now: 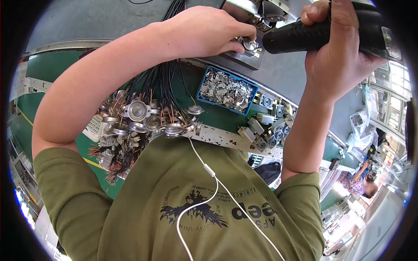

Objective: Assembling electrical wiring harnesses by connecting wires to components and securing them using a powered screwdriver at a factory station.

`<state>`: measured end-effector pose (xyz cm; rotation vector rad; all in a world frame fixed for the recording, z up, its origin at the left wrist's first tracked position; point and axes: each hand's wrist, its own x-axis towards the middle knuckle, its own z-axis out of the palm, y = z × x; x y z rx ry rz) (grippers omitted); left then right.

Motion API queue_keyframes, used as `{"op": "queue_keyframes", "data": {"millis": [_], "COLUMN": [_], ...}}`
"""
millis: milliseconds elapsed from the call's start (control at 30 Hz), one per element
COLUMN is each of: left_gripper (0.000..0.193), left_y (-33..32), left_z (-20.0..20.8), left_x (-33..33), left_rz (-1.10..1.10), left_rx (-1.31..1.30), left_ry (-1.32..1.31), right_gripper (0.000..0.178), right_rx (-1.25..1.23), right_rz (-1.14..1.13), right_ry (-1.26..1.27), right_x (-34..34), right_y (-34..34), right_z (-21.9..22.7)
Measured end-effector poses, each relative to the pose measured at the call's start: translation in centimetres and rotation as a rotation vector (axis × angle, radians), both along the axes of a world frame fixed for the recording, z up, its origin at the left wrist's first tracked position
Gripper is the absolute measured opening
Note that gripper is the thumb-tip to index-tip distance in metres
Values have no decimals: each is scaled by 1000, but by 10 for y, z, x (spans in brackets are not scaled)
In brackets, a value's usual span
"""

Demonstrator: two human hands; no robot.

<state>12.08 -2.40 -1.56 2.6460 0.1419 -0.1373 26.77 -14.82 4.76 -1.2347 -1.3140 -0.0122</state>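
Observation:
My left hand [209, 32] reaches across to a metal block fixture [244, 60] and its thumb and fingers close on a small round metal cap [249, 44] there. My right hand [333, 56] is wrapped round a black electric screwdriver [289, 38], held nearly level. The tool's narrow end points left at the round cap and sits very near it; whether they touch I cannot tell. Just below the fixture lies a blue tray [199, 96] full of small bent metal brackets [228, 89].
A bundle of black wires [162, 82] runs down to several round metal caps [138, 111] at the bench's near edge. White square parts [265, 119] are clustered right of the tray. A metal machine [244, 8] stands beyond the fixture. Another person [361, 185] is far off at right.

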Motion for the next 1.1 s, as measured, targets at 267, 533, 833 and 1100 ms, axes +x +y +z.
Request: {"op": "queue_keyframes", "data": {"millis": [267, 533, 833, 1100], "left_gripper": [32, 37, 2, 12], "left_y": [-7, -10, -53, -55], "left_z": [-35, 10, -13, -9], "left_x": [-8, -7, -9, -13], "left_rz": [108, -82, -452, -321], "left_rx": [86, 219, 323, 54], "left_ry": [-299, -128, -175, -96], "right_gripper": [23, 19, 14, 17], "right_rx": [-82, 16, 251, 410], "right_rz": [-5, 144, 480, -62], "right_ry": [23, 299, 603, 337], "right_x": [-4, 42, 72, -3], "right_y": [-3, -50, -32, 18], "right_z": [-1, 15, 23, 32]}}
